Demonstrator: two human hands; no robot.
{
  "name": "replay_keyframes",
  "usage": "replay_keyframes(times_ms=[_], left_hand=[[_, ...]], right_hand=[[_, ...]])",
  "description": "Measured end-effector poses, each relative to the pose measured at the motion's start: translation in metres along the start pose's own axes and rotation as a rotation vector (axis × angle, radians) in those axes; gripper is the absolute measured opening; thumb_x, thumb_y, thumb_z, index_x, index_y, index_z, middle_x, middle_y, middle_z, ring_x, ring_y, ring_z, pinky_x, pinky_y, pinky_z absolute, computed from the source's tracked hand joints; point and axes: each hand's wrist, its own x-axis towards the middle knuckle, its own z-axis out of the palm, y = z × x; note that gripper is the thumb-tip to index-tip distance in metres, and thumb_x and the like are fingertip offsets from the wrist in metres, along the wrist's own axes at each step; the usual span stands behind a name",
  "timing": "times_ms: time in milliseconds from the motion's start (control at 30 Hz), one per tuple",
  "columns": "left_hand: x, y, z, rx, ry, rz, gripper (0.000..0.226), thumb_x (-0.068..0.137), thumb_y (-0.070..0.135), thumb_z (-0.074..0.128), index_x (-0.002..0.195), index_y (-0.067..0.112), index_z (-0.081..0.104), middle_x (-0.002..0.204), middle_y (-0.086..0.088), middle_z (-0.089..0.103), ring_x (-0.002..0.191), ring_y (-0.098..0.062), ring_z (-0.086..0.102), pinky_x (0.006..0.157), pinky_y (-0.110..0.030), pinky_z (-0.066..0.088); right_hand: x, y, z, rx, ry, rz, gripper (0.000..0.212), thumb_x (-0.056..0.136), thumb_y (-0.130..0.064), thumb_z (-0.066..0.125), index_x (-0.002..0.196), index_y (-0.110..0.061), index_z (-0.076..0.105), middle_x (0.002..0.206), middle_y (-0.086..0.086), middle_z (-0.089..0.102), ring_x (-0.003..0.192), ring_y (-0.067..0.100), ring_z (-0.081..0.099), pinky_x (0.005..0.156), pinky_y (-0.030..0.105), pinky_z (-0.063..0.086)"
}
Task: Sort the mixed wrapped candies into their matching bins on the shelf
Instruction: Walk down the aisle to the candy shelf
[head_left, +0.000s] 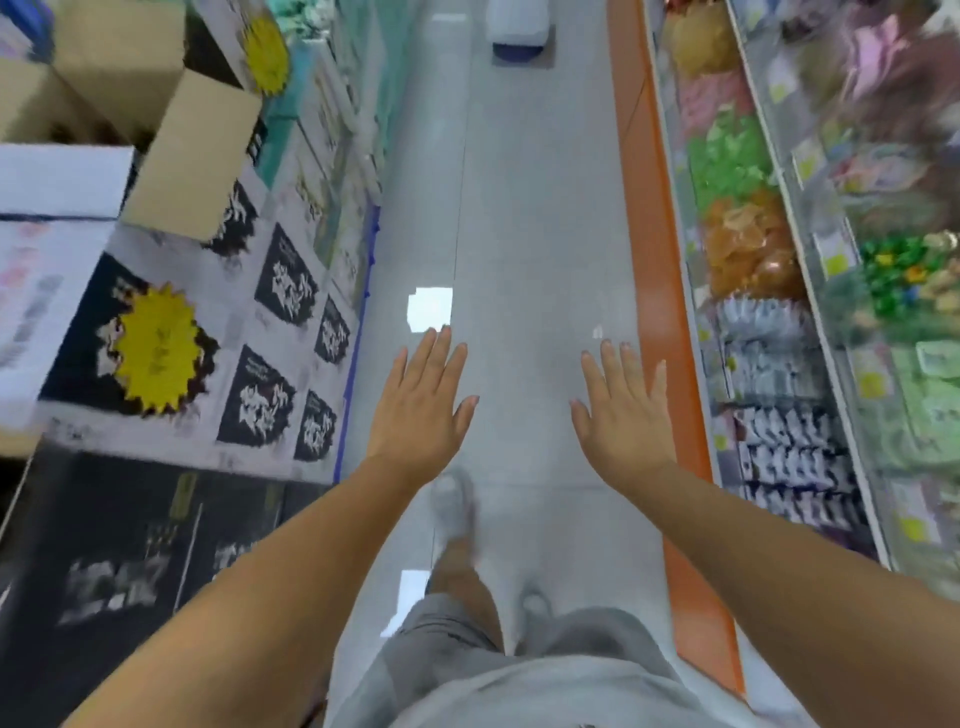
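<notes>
Head camera, looking down a narrow shop aisle; the picture is motion-blurred. My left hand (415, 410) and right hand (623, 410) are stretched out in front of me, palms down, over the floor (519, 208). The fingers of both are straight and spread wide, and they hold nothing. The two hands are level with each other and apart. The floor is pale grey, glossy tile with bright square reflections of ceiling lights.

Below my arms I see my grey shorts (467, 639) and a light shoe (452, 499), set ahead of the other foot.

On my right runs the shelf (795, 218), with an orange base strip (660, 260) along the floor. Its clear-fronted bins (691, 244) hold wrapped candies (727, 161) in separate colour groups: yellow farthest away, then pink, green, orange, and white-and-blue packets nearest me. A higher tier holds more mixed sweets, too blurred to tell apart.

On my left are stacked white cartons (291, 280) with black printed labels, a yellow starburst tag (156, 348), and open cardboard boxes (192, 156) on top. At the far end of the aisle sits a white-and-blue object (519, 31).
</notes>
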Motion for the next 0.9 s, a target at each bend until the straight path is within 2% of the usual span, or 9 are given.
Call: replay_keyframes(times_ms=[67,167,233,367,500,667,800,900], left_hand=[[0.058,-0.029,0.003,0.024,-0.001,0.013,0.065,0.098,0.048,0.02,0.152,0.011,0.024,0.16,-0.01,0.018,0.149,-0.024,0.012,0.12,-0.046,0.014],[0.148,-0.072,0.007,0.038,-0.005,0.039,0.065,0.099,0.049,0.018,0.153,0.012,0.022,0.161,-0.009,0.016,0.149,-0.022,0.009,0.121,-0.044,0.01],[0.206,-0.098,0.002,0.07,-0.008,0.066,0.066,0.098,0.049,0.018,0.152,0.012,0.024,0.161,-0.009,0.018,0.149,-0.022,0.011,0.121,-0.043,0.009],[0.316,-0.135,-0.019,0.056,-0.046,0.13,0.067,0.098,0.05,0.016,0.152,0.011,0.024,0.161,-0.009,0.017,0.149,-0.023,0.011,0.121,-0.044,0.012],[0.429,-0.156,-0.029,0.046,-0.04,0.185,0.065,0.099,0.048,0.021,0.15,0.009,0.032,0.158,-0.012,0.025,0.147,-0.026,0.019,0.119,-0.047,0.019],[0.571,-0.173,-0.022,0.015,-0.029,0.197,0.063,0.098,0.046,0.024,0.148,0.008,0.035,0.157,-0.012,0.029,0.146,-0.028,0.024,0.119,-0.046,0.018],[0.682,-0.192,-0.024,0.033,-0.044,0.151,0.064,0.097,0.047,0.025,0.147,0.008,0.038,0.156,-0.013,0.029,0.145,-0.028,0.025,0.119,-0.045,0.018],[0.767,-0.204,-0.036,-0.011,-0.053,0.085,0.064,0.098,0.047,0.024,0.149,0.009,0.032,0.158,-0.013,0.024,0.147,-0.028,0.019,0.119,-0.049,0.018]], right_hand=[[0.062,-0.003,-0.005,-0.003,0.027,-0.01,0.06,0.102,-0.042,0.021,0.154,-0.017,0.006,0.162,0.008,0.002,0.149,0.027,-0.003,0.118,0.054,-0.003],[0.147,-0.007,-0.011,0.009,0.07,0.024,0.057,0.1,-0.039,0.034,0.151,-0.012,0.029,0.157,0.013,0.024,0.147,0.031,0.018,0.116,0.059,0.013],[0.201,-0.01,-0.021,0.022,0.1,0.058,0.054,0.099,-0.036,0.04,0.147,-0.011,0.037,0.154,0.014,0.032,0.144,0.033,0.025,0.114,0.06,0.018],[0.301,-0.011,-0.057,0.07,0.071,0.086,0.058,0.1,-0.039,0.035,0.152,-0.014,0.025,0.159,0.011,0.019,0.148,0.03,0.012,0.116,0.055,0.003],[0.401,0.005,-0.082,0.075,0.148,0.134,0.057,0.096,-0.039,0.033,0.145,-0.011,0.04,0.152,0.014,0.036,0.142,0.033,0.03,0.113,0.059,0.018],[0.541,0.043,-0.093,0.088,0.131,0.165,0.058,0.095,-0.034,0.05,0.146,-0.01,0.037,0.153,0.015,0.033,0.144,0.033,0.025,0.113,0.06,0.016],[0.657,0.079,-0.119,0.085,0.128,0.133,0.058,0.09,-0.032,0.06,0.141,-0.007,0.046,0.148,0.018,0.041,0.138,0.037,0.036,0.108,0.063,0.027],[0.736,0.1,-0.146,0.067,0.11,0.113,0.059,0.091,-0.031,0.058,0.143,-0.007,0.043,0.15,0.018,0.038,0.14,0.036,0.033,0.109,0.061,0.024]])
